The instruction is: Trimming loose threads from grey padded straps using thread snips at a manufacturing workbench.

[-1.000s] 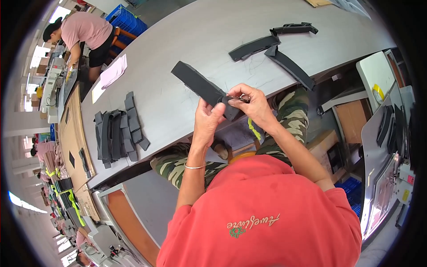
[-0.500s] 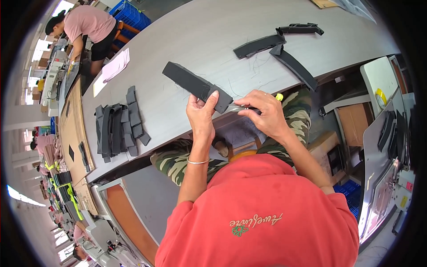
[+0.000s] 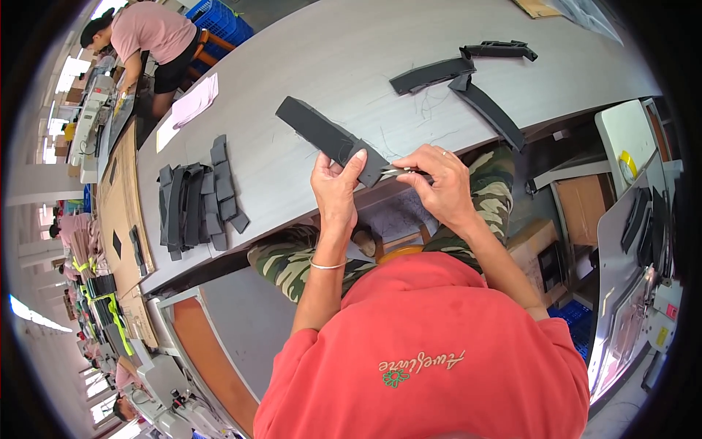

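My left hand [image 3: 338,186] is closed on a dark grey fabric strip [image 3: 313,126], thumb on top, near the strip's right end. The strip slants up and to the left over the table's front edge. In my right hand [image 3: 442,183] is a small pair of thread snips [image 3: 398,171], pinched between thumb and fingers. Their metal tips are at the strip's right corner; I cannot tell whether the blades are parted. Loose threads trail from the strip's edge. The handle of the snips is mostly hidden in my palm.
On the grey table [image 3: 292,58] lies a pile of dark strips [image 3: 194,208] to the left. More dark strips [image 3: 488,113] lie at the right, with loose threads beside them. Pale pink sheets [image 3: 196,101] rest near the left edge. A co-worker [image 3: 153,33] bends over a machine at far left.
The snips show more of their metal now at the strip's corner, and the yellow bit beside my right hand is out of sight. The strip and left hand have shifted slightly right.
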### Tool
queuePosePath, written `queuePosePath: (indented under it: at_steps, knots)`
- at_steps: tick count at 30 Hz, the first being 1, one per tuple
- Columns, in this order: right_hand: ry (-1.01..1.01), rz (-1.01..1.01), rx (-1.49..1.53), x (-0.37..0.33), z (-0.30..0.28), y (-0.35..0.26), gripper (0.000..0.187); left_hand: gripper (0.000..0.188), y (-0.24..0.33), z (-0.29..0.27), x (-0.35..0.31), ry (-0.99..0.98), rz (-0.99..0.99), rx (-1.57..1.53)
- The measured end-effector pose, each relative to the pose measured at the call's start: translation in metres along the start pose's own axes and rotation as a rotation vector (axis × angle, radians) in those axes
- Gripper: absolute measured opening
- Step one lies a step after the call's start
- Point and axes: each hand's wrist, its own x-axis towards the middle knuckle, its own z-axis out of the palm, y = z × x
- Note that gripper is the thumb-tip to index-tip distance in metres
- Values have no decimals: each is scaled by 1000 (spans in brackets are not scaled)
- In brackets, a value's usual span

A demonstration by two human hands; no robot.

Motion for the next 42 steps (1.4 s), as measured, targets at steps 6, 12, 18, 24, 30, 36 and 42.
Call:
queuePosePath:
  at_steps: [6, 12, 18, 24, 30, 36, 42]
  knots:
    - [-9, 60, 41, 1, -5, -1, 17, 34, 4, 0, -2, 22, -7, 19]
    - [-37, 79, 6, 2, -8, 1, 17, 35, 4, -1, -2, -4, 36, 31]
    - [-40, 64, 31, 3, -7, 2, 17, 30, 10, 0, -3, -42, 12, 76]
    - [-58, 10, 7, 4, -9, 6, 17, 28, 11, -2, 0, -91, -45, 84]
    - [-82, 12, 9, 5, -11, 12, 15, 28, 7, -4, 3, -129, -82, -29]
    - [-33, 88, 191, 16, -14, -16, 19, 32, 5, -12, 9, -128, -145, -19]
    - [-117, -13, 189, 14, -9, -2, 26, 33, 27, 22, -12, -105, -182, -34]
